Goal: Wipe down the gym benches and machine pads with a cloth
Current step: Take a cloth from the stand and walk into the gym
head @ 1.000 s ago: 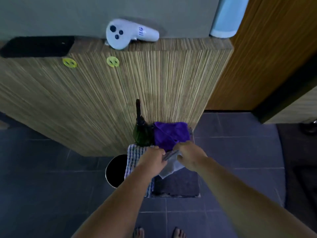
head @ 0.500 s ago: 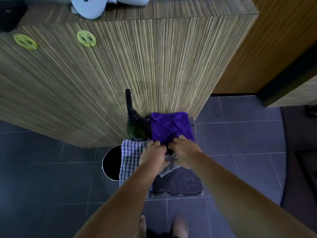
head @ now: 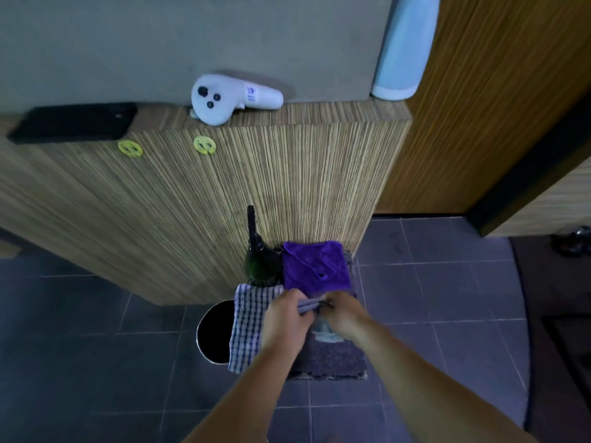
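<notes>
Both hands meet: left hand (head: 286,321) and right hand (head: 343,314) pinch a pale grey cloth (head: 308,304) beside the purple folded cloth (head: 315,265).

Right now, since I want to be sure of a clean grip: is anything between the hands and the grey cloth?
Nothing visible. The left hand and the right hand both grip the grey cloth directly, above the dark mat. The purple cloth lies just beyond them, the checked towel to their left.
</notes>
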A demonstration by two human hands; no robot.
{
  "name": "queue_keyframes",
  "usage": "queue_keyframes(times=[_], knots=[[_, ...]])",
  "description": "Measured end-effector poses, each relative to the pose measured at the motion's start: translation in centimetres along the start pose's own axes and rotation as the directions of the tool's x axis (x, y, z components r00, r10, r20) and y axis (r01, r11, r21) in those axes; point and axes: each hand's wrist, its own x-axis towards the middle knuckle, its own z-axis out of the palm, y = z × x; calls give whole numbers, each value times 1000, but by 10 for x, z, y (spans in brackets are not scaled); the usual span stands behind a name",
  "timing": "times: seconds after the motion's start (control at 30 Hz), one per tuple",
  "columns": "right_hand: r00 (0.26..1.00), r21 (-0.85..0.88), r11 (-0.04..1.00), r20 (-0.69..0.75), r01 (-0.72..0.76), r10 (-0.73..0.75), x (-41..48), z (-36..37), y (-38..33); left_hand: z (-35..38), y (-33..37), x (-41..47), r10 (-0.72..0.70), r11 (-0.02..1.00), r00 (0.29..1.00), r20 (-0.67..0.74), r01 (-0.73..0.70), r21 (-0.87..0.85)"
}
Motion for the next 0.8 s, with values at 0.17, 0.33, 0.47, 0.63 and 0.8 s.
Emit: queue_keyframes(times=[0.17,0.33,0.47,0.63,0.8], knots=[[963,726,666,-23,-169,269,-30,7,-17,-10,24,-42,59,997,998,-5,-59,-52],[922,541,839,-296,-53,249,-60,-2,-18,-22,30,-58,275,956,945,176,-289,57],[895,445,894,-377,-50,238,-92,-25,-14,-42,32,-50,368,892,872,322,-429,143],[800,423,906,-544,2,252,-147,-51,6,-55,57,-33,423,785,775,470,-572,239],[649,435,900,-688,12,324,-229,-84,46,-33,140,-41,502,628,638,585,-733,261]])
